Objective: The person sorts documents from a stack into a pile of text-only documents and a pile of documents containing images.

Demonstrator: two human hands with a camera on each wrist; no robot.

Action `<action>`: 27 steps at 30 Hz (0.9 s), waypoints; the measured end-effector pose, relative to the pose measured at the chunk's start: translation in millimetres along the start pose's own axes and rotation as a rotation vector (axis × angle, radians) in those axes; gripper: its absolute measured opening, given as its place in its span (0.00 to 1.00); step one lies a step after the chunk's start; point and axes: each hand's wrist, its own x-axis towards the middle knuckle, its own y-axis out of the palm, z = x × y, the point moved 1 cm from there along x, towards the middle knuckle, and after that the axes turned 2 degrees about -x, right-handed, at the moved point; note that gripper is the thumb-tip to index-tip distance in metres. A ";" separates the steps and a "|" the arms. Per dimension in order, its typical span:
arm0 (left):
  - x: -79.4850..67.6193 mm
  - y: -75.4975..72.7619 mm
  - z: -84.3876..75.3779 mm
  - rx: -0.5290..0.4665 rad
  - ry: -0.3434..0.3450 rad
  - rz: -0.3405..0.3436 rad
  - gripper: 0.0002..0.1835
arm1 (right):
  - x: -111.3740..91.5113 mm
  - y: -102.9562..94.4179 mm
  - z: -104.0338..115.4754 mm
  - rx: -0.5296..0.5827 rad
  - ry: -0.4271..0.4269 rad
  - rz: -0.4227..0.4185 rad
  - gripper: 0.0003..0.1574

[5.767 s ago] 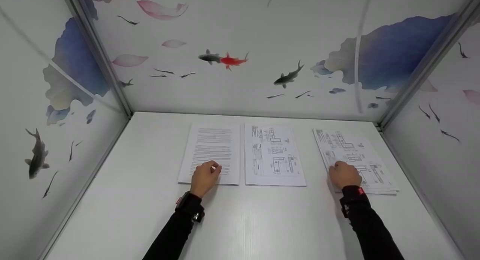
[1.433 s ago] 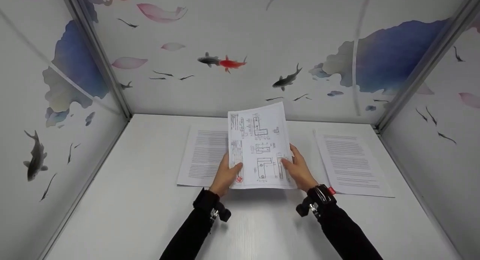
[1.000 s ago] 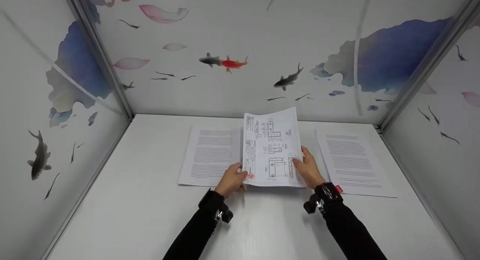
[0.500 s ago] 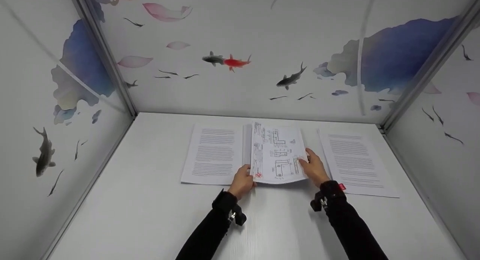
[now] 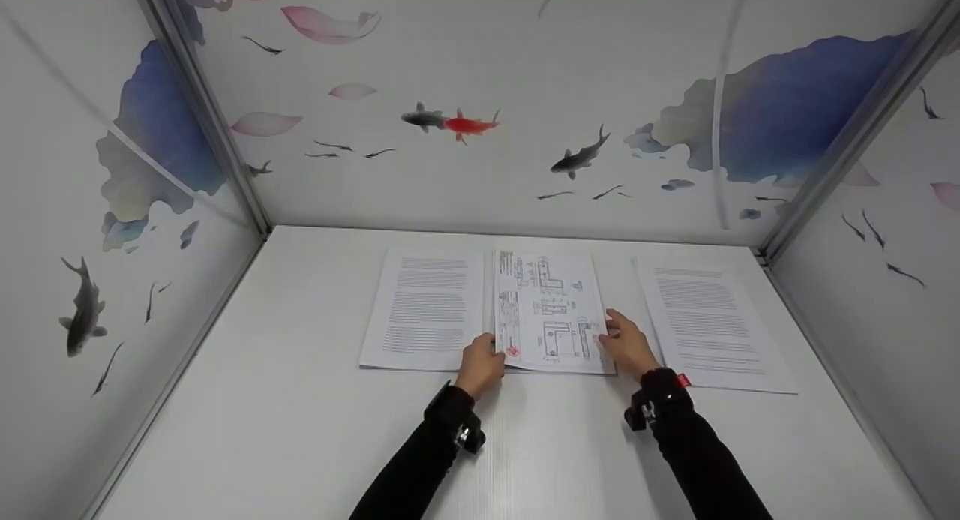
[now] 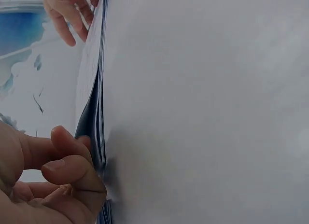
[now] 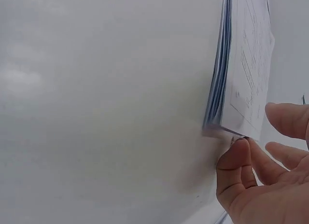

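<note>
A stack of technical drawings [image 5: 553, 310] with a red stamp on its top sheet lies in the middle of the white table. My left hand [image 5: 480, 366] is at its front left corner. In the left wrist view the curled fingers [image 6: 72, 173] hold that corner of the upper sheets slightly raised, with a dark gap over the layers below. My right hand [image 5: 628, 346] is at the stack's right edge, thumb and fingers spread apart. In the right wrist view, the bent fingertip [image 7: 236, 151] is right at the corner of the stack [image 7: 248, 79].
A pile of printed text pages [image 5: 424, 310] lies close on the left. On the right is another pile of text pages [image 5: 709, 325], slightly turned. Patterned panels [image 5: 450, 182] enclose the table [image 5: 300, 430] at the back and both sides.
The right-hand pile's drawings have given way to text pages. Both hands held the stamped drawings raised, moved them right and lowered them onto the middle pile; the right hand's grip has loosened.
</note>
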 end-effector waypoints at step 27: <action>-3.1 4.8 -8.7 -0.404 -0.017 0.065 0.26 | -3.0 0.5 -1.6 0.073 0.019 0.046 0.35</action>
